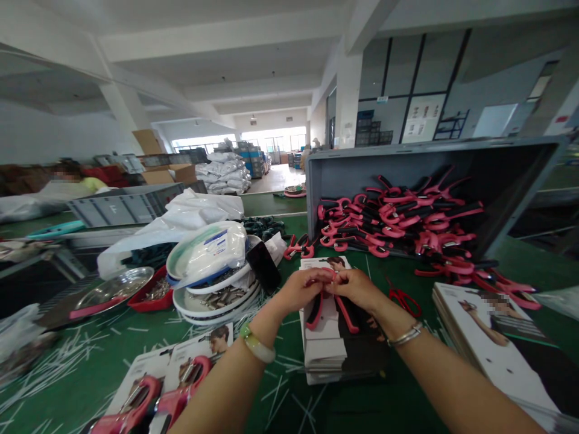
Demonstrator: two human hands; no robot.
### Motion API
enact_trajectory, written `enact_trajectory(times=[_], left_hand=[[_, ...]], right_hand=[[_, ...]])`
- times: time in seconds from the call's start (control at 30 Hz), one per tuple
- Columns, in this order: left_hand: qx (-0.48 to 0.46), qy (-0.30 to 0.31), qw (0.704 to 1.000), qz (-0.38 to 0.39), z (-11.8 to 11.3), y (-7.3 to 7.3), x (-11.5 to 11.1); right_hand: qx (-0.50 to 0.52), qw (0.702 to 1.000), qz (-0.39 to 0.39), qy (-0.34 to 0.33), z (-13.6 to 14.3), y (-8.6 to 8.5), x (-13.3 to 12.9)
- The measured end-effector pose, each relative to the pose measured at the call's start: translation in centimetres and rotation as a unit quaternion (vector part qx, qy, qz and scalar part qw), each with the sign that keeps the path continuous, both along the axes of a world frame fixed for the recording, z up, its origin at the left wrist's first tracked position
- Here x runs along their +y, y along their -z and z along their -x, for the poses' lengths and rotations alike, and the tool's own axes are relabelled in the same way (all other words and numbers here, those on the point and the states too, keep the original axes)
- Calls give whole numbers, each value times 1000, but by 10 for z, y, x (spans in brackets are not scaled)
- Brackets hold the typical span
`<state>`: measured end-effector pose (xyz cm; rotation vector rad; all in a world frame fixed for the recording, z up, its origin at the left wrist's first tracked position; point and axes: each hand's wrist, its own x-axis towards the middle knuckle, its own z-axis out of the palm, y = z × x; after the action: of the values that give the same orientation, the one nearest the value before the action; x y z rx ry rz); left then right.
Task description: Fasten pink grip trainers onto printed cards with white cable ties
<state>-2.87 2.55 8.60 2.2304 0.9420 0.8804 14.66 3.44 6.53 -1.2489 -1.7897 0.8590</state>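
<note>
Both hands meet over a stack of printed cards (323, 355) in the middle of the green table. My left hand (305, 290) has its fingers closed on the head of a pink and black hand tool (315, 313). From the right, my right hand (355, 288) pinches the same head, fingertips close to those of the left. The tool's two handles point down toward me, spread apart over the cards. Its jaw is mostly hidden behind the fingers.
A grey crate (497, 199) on its side spills pink tools. Red scissors (404, 301) and more cards (493, 349) lie right. Left are stacked bowls (203, 307), a phone (263, 267), a red tray (154, 292), carded tools (181, 386) and scattered white strips. A person (76, 178) is far left.
</note>
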Motion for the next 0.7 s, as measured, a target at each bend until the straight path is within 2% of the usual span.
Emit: enact_trajectory(times=[0.07, 0.2, 0.3, 0.4, 0.47, 0.57, 0.63, 0.7], left_hand=[[2, 7, 1000, 11, 2, -2, -1], [22, -76, 996, -37, -4, 4, 2], [2, -141, 979, -144, -13, 11, 1], [3, -192, 948, -253, -16, 16, -5], [18, -203, 936, -287, -17, 16, -11], [39, -212, 925, -313, -18, 11, -20], [48, -185, 920, -341, -22, 2, -26], [51, -142, 919, -364, -26, -11, -29]], right_hand=[[2, 1000, -16, 1, 2, 1, 1], [12, 999, -34, 18, 6, 4, -1], [50, 997, -66, 3, 6, 7, -6], [83, 982, -167, -4, 3, 9, -11], [45, 974, -221, -3, 2, 9, -13], [-101, 966, -238, -8, 3, 5, -12], [-183, 958, -222, 8, 6, 0, -7], [-211, 955, -204, 35, 10, -3, -2]])
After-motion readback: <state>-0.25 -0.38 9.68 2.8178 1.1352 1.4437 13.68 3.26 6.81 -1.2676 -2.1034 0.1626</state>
